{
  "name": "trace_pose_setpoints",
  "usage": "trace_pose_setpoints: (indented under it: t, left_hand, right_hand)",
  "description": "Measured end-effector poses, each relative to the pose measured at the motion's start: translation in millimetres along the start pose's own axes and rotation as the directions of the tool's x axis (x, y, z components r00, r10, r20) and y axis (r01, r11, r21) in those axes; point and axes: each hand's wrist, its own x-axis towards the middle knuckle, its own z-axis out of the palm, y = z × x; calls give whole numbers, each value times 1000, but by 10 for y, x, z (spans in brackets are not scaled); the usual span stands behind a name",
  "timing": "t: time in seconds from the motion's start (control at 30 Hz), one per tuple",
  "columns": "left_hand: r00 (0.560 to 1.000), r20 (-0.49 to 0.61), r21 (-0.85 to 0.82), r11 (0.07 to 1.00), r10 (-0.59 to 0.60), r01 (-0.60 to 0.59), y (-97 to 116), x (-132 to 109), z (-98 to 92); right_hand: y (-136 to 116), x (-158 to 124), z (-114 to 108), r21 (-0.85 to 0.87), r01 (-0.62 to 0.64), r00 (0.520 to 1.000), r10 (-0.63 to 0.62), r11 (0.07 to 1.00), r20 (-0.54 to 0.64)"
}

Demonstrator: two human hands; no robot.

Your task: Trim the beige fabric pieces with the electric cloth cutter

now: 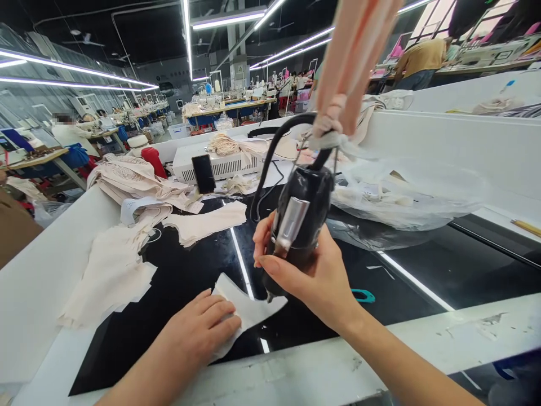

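My right hand (315, 276) is wrapped round a black corded handheld power tool (302, 208) with a silver plate on its side. The tool hangs from pink cloth strips (353, 62) knotted at its top. Its narrow metal tip points down at a pale cut fabric piece (247, 304), close to the right part of the piece; whether it touches I cannot tell. My left hand (207, 327) lies over the left end of that fabric, fingers stretched out, pressing it on the black glossy tabletop (190, 270).
Stacks of cut fabric (105, 276) lie on the left. Behind are a phone (203, 173), a white vented box (186, 163) and clear plastic bags (406, 192). A teal tool (363, 295) rests right of my hand. White panels (465, 135) border the table; people work farther off.
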Motion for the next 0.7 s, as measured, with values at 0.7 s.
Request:
trace_pose_setpoints:
  t: [0.7]
  left_hand:
    - [993,-22,13,993,-114,115,-284,163,191]
  right_hand:
    - [200,-213,-25,51,121,992,-120,991,-33]
